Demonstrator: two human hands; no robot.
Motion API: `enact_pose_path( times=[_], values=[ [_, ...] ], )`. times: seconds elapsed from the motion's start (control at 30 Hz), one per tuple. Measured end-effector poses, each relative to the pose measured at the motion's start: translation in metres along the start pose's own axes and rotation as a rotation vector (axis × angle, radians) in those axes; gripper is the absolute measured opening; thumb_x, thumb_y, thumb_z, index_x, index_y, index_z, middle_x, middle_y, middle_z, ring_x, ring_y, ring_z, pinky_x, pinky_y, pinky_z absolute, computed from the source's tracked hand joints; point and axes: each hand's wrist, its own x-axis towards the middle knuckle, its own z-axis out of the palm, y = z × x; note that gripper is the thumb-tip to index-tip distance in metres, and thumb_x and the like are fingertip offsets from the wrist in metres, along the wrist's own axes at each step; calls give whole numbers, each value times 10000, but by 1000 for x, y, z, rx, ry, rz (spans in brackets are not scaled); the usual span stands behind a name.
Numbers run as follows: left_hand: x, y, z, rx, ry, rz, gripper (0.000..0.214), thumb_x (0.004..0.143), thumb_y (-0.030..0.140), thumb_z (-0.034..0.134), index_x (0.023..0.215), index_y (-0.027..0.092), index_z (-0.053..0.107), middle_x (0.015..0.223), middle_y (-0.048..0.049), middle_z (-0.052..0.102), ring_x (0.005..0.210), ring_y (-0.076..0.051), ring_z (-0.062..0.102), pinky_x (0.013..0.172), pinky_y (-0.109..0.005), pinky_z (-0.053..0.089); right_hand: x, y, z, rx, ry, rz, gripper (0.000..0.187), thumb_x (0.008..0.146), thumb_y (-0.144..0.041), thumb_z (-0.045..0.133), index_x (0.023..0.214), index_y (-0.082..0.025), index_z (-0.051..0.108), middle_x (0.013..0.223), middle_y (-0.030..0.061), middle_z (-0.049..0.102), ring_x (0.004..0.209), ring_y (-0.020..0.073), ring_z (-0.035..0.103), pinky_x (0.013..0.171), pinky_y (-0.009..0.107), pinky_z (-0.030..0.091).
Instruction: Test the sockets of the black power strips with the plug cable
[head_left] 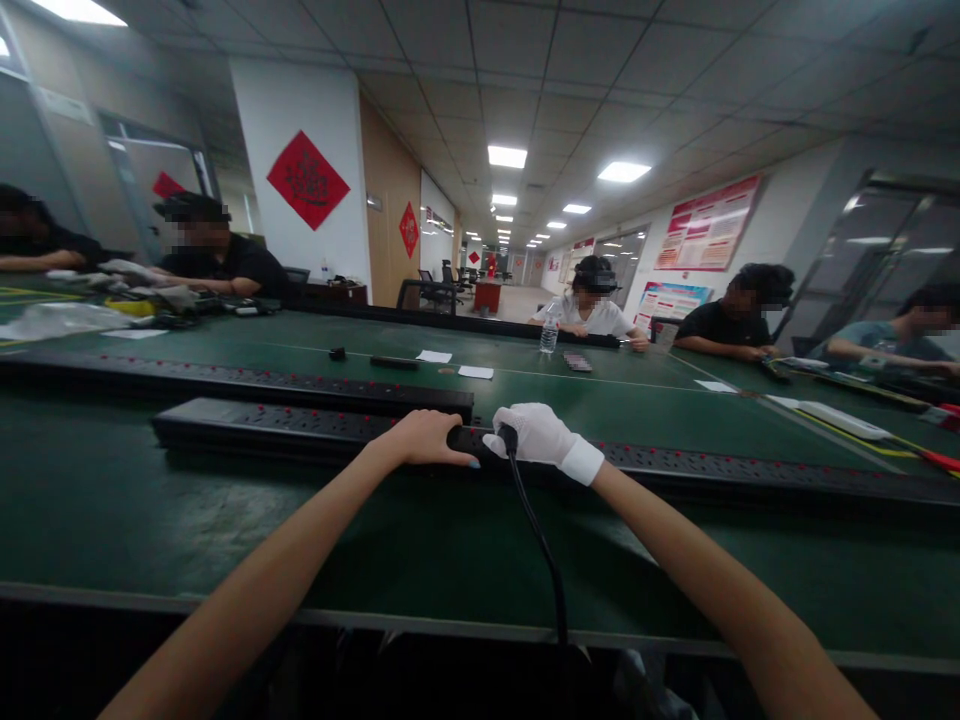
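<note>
A long black power strip [240, 422] with rows of sockets and small red parts lies across the green table. My left hand [424, 437], bare, grips the strip near its middle, thumb on the near side and fingers over the top. In a white glove, my right hand [538, 436] is closed around a black plug [508, 438] at the strip's top face. Whether its pins sit in a socket is hidden. From the plug a black cable [541, 540] runs down over the table's front edge. A second black power strip [187, 376] lies just behind, on the left.
Beyond the strips are a water bottle [550, 332], white paper slips [475, 372] and a short black bar [394, 362]. A heap of cables and gloves [161, 300] lies at far left. Several people sit around the table. A white strip [844, 420] lies at right.
</note>
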Motion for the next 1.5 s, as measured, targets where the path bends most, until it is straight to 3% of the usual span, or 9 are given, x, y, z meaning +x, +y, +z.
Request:
enact_pose_path(
  times=[1.5],
  values=[
    [-2, -2, 0, -13, 3, 24, 804, 604, 821, 344, 1069, 196, 543, 1021, -117, 628, 904, -300, 584, 733, -360, 413, 1, 0, 0, -3, -33, 12, 411, 822, -538, 397, 843, -186, 607, 744, 69, 631, 696, 166, 571, 618, 250, 355]
  ],
)
